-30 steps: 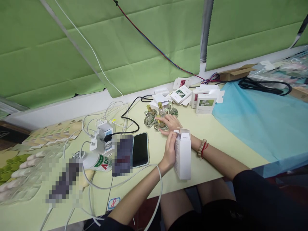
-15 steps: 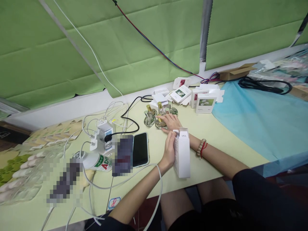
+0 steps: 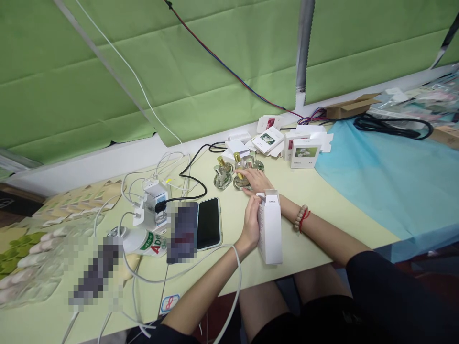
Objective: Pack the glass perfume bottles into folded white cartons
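Note:
My left hand [image 3: 252, 221] grips a tall white carton [image 3: 269, 228] with its top flap open, standing on the pale yellow table [image 3: 322, 200]. My right hand [image 3: 256, 179] reaches past the carton and closes its fingers on a small round glass perfume bottle [image 3: 240, 181] with a gold cap. Other glass bottles [image 3: 222, 173] stand just behind it. A bead bracelet and red string circle my right wrist.
Small white printed boxes [image 3: 304, 154] lie behind the bottles. Left of my hands sit a black phone [image 3: 209, 223], a charger block with white cables [image 3: 152, 203] and a white tub [image 3: 145, 241]. A blue sheet [image 3: 387, 172] covers the right; a black cable [image 3: 390, 125] lies on it.
My right hand's fingers have curled round the gold-capped bottle and drawn it slightly towards the carton. The left hand and carton stay almost still.

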{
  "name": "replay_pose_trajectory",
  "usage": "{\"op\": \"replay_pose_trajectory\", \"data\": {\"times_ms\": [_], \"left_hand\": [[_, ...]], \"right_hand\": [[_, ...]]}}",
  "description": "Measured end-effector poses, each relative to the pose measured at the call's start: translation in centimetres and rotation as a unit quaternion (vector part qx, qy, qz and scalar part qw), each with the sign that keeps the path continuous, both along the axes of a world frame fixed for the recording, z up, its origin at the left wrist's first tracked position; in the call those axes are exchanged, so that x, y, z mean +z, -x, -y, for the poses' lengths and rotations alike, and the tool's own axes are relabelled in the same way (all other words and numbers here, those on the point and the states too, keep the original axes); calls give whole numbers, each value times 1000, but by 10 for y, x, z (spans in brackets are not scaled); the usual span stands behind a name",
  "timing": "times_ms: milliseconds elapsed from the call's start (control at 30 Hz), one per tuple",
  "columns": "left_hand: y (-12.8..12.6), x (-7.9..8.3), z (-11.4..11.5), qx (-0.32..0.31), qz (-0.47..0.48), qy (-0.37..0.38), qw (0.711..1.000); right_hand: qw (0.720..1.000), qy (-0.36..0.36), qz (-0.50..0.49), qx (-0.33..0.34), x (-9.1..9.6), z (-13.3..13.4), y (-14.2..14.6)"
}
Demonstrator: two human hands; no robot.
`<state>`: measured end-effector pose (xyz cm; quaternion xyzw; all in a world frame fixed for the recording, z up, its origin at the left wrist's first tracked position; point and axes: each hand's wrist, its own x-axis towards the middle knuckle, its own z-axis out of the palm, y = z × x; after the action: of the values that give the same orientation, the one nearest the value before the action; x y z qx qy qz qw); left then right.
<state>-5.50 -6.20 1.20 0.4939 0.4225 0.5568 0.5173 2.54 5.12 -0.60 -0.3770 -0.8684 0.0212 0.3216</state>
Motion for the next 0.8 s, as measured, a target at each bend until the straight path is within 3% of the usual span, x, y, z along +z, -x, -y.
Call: {"op": "replay_pose_trajectory", "data": {"times_ms": [133,300,433,600,800], "left_hand": [[0,2,1,-12,15,0,1000],[1,2,2,-4,20,7,1000],[1,4,3,-7,11,8,1000],[1,7,3,-7,-6,-1,1000],[2,3,3,-15,4,0,1000]], "right_hand": [[993,10,-96,60,0,-2,-8],[966,-22,-258,-12,4,-1,-14],[971,19,-232,-61,-5,-14,-23],[966,109,-229,-57,-20,-31,-30],[964,125,-222,-78,-15,-30,-33]]}}
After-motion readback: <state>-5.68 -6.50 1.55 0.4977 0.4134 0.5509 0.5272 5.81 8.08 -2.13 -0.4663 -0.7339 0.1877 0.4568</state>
